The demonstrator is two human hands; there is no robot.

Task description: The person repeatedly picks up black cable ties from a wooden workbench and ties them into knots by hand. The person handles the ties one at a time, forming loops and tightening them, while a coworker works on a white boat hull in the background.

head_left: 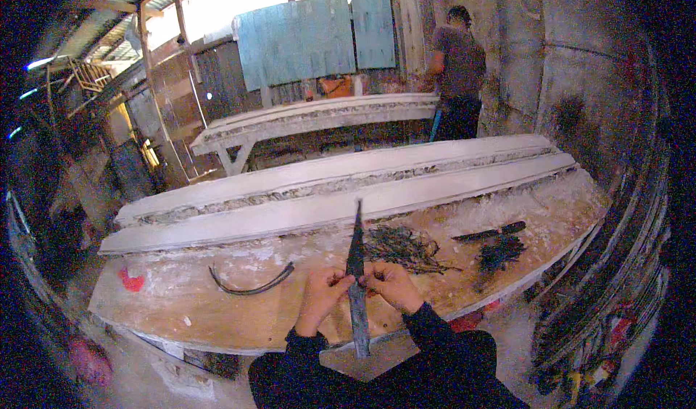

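A long, flat, dark strip [357, 253] stands nearly upright in front of me, narrowing to a point at its far end and turning grey toward my lap. My left hand [324, 293] pinches its left edge at mid-length. Opposite, the thumb and fingers of my right hand [393, 286] close on the right edge. Just beyond my right hand lies a tangle of thin dark strips [406, 249]. A curved black strip [250, 288] rests on the table to my left. Farther right are a dark-handled knife [493, 231] and a small dark clump [500, 253].
The worn wooden table [181, 300] carries two long whitish boards [333, 215] along its far side. Behind it stands another long bench [312, 122], with a person [460, 72] at its right end. Long strips hang or lean [616, 264] at the right.
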